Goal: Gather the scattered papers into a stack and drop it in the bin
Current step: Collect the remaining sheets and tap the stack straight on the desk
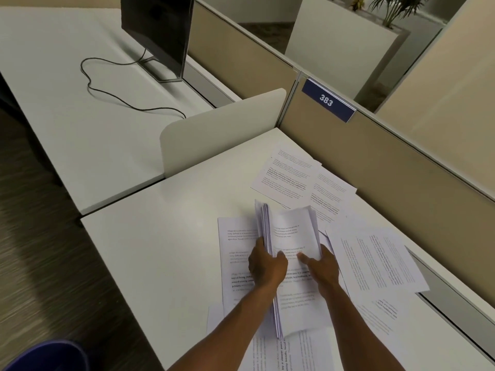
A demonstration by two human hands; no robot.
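Note:
Both my hands hold a stack of printed papers [290,231] raised above the white desk [166,236]. My left hand [266,265] grips the stack's left edge, where the sheets stand on edge. My right hand [320,266] holds the right side with the thumb on the top page. Loose printed sheets lie scattered on the desk: one under my left hand [237,236], some at the far corner [289,175], some at the right [380,258], and some near the front edge [300,352]. A blue bin [48,357] shows at the bottom left, on the floor.
A low white divider [222,127] stands at the desk's far left edge. Beige cubicle partitions [388,167] with a "383" sign [326,100] wall the back and right. On the neighbouring desk are a monitor [158,30] and a black cable [112,89].

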